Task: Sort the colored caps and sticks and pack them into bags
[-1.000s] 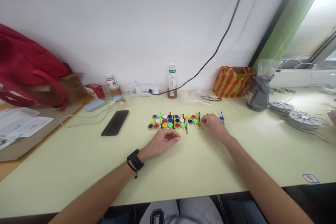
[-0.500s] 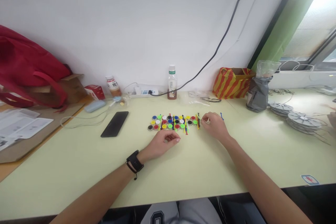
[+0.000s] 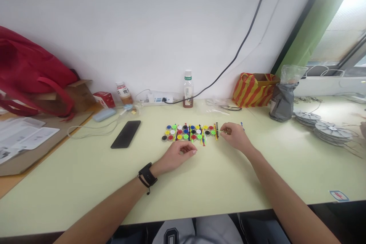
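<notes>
the right hand (image 3: 236,137) has lifted slightly, pinching a thin stick at the right end of the mostly filled grid of small coloured round caps (image 3: 190,132); the left hand (image 3: 178,154) rests curled and empty before it.

A pale green table (image 3: 85,183) carries rows of coloured caps (image 3: 188,132) and thin sticks, just beyond the left fingers (image 3: 192,151) and beside the right fingertips (image 3: 222,131). A black phone (image 3: 126,134) lies well left of them, a bottle (image 3: 187,89) behind.
</notes>
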Demonstrator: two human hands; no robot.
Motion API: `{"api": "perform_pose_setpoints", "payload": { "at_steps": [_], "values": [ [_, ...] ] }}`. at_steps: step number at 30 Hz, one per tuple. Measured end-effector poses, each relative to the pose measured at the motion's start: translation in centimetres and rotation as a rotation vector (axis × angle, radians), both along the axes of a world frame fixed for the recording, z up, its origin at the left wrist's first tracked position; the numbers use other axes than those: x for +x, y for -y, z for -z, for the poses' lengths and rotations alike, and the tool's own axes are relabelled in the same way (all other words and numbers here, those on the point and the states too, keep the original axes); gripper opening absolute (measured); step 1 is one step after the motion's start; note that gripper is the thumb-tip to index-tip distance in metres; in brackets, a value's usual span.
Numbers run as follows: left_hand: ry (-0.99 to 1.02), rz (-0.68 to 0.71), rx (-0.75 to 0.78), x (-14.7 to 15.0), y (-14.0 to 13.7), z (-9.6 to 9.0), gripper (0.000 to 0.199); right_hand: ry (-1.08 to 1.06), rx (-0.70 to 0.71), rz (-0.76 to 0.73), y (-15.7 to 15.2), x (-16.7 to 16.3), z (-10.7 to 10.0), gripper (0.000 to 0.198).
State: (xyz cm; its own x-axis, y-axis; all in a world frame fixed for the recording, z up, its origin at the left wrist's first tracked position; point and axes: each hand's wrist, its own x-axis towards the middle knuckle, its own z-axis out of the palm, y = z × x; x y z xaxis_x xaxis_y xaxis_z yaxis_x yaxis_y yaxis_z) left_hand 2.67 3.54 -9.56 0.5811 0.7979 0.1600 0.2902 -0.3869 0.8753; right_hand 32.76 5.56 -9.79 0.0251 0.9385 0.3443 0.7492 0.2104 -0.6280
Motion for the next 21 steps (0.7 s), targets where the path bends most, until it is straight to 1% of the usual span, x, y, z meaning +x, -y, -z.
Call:
{"api": "perform_pose_setpoints", "payload": {
  "at_steps": [5,13,18,21],
  "values": [
    [-0.02,-0.001,-0.002,0.0,0.0,0.0,0.024,0.076,-0.033,-0.011,-0.1,0.1,0.2,0.012],
    [-0.019,0.006,-0.002,-0.1,0.0,0.2,0.022,0.105,-0.059,-0.05,-0.1,0.0,0.5,0.013],
    [-0.018,0.006,-0.004,-0.1,-0.1,0.2,0.023,0.139,-0.105,-0.071,0.3,-0.1,-0.2,0.01],
    [0.004,0.014,-0.029,-0.1,0.1,0.1,0.024,0.169,-0.123,-0.147,1.0,-0.3,-1.0,0.009]
  ]
}}
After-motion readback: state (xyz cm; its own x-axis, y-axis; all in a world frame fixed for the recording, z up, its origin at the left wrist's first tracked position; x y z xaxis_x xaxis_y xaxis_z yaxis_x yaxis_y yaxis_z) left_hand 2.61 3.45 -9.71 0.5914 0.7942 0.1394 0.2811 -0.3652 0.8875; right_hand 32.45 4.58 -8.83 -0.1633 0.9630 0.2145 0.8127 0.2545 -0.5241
